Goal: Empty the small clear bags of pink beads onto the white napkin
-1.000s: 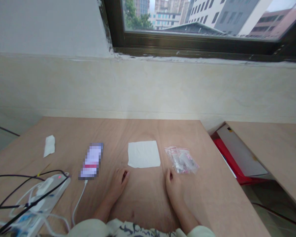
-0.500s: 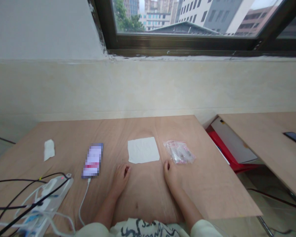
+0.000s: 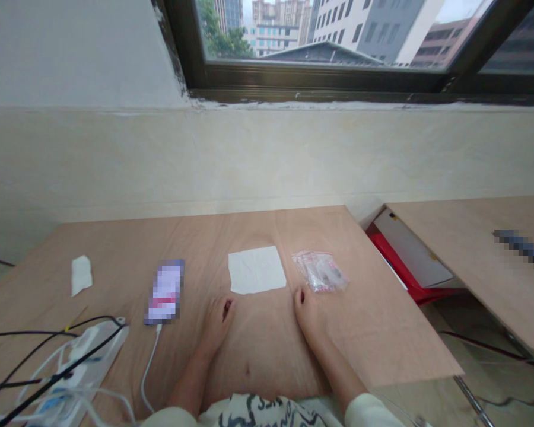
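My left hand [image 3: 217,315] rests on the wooden table [image 3: 267,332] in a loose fist, thumb side up. A small dark gap shows between its thumb and curled fingers, with nothing sticking out. Just beyond it lies a white sheet of tissue or paper [image 3: 257,270], flat and lightly creased. My right hand [image 3: 308,308] is likewise curled closed on the tabletop, to the right of the sheet's near corner. Its knuckles are close to a pile of clear zip bags [image 3: 321,271] with pinkish edges; the bags' contents are hard to make out. Both hands stay apart from the sheet.
A phone [image 3: 164,292] with a blurred screen lies at left on a white charging cable [image 3: 150,367]. Farther left are a small white paper piece [image 3: 81,275] and a power strip [image 3: 93,362] with tangled cords. A second table [image 3: 480,255] stands at right, with red material [image 3: 396,267] beneath.
The camera view has turned slightly to the right, so the surroundings sit a little farther left. Both hands and the objects on the table have stayed in place.
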`<state>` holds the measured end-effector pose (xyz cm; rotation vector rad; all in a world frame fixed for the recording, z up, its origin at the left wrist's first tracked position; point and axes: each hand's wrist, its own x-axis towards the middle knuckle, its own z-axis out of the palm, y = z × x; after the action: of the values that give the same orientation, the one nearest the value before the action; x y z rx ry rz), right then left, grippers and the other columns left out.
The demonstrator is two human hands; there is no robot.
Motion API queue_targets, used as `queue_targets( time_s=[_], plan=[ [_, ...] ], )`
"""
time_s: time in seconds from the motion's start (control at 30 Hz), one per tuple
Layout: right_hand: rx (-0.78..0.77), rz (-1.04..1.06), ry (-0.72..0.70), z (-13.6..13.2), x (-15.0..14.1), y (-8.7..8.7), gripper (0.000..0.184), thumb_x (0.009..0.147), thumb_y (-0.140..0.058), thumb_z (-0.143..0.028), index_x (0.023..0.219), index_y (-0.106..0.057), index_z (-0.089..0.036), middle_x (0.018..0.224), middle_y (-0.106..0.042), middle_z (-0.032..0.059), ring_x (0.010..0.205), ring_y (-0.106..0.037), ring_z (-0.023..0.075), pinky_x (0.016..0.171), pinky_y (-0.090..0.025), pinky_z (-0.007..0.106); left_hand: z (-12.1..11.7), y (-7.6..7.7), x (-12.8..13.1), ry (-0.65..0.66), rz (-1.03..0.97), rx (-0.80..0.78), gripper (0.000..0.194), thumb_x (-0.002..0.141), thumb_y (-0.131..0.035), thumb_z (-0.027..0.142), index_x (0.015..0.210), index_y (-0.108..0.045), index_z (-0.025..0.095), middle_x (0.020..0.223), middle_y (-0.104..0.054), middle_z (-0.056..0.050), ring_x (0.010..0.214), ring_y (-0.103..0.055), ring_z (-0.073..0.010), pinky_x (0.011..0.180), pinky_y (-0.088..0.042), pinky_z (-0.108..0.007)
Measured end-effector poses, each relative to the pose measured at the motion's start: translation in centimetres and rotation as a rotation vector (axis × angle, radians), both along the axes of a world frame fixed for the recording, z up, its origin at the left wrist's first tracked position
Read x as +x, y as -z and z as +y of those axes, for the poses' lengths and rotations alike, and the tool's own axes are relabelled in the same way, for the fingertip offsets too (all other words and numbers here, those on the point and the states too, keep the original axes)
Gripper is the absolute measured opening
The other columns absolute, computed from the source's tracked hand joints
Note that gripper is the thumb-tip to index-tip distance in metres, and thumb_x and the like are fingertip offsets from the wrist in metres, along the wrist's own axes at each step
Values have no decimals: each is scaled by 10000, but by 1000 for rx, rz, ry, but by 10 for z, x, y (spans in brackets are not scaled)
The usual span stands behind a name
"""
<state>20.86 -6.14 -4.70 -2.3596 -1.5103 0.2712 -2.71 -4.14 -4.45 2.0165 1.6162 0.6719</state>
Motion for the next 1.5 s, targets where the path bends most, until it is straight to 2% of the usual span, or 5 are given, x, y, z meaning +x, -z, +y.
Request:
queue_targets(
  time_s=[0.43,0.73,1.07,1.3,1.5],
  plan=[
    [17,-12,5,1,0,3,312,829,-289,-293,720,-542,-147,607,-565,37,509,-485,108,474,-257,213,1,-3,1,-6,-17,-4,190,790,-368,273,715,-513,177,689,-539,-20,686,-476,-170,633,-390,-284],
    [23,-19,3,2,1,5,326,826,-285,-315,699,-539,-154,606,-574,46,522,-498,122,481,-268,223,7,-2,2,-6,1,8,216,775,-372,292,638,-500,184,610,-512,-1,611,-470,-159,576,-369,-263],
    [37,-13,1,2,-1,0,321,826,-271,-304,664,-511,-166,610,-569,36,535,-507,122,484,-274,213,7,-3,3,-54,-13,-73,234,790,-348,316,842,-521,168,688,-534,-26,676,-507,-179,641,-418,-311],
    [25,-1,17,2,-1,-2,320,824,-275,-315,683,-522,-167,621,-574,40,537,-507,125,479,-272,214,8,1,1,-58,-65,-58,254,809,-324,315,832,-527,164,790,-589,-56,764,-534,-192,698,-426,-324],
    [56,20,11,2,0,1,337,824,-267,-316,682,-534,-166,609,-570,39,529,-504,123,489,-285,215,10,3,0,-49,-64,-60,245,805,-330,294,825,-534,160,785,-599,-61,763,-535,-194,697,-425,-324]
  ],
)
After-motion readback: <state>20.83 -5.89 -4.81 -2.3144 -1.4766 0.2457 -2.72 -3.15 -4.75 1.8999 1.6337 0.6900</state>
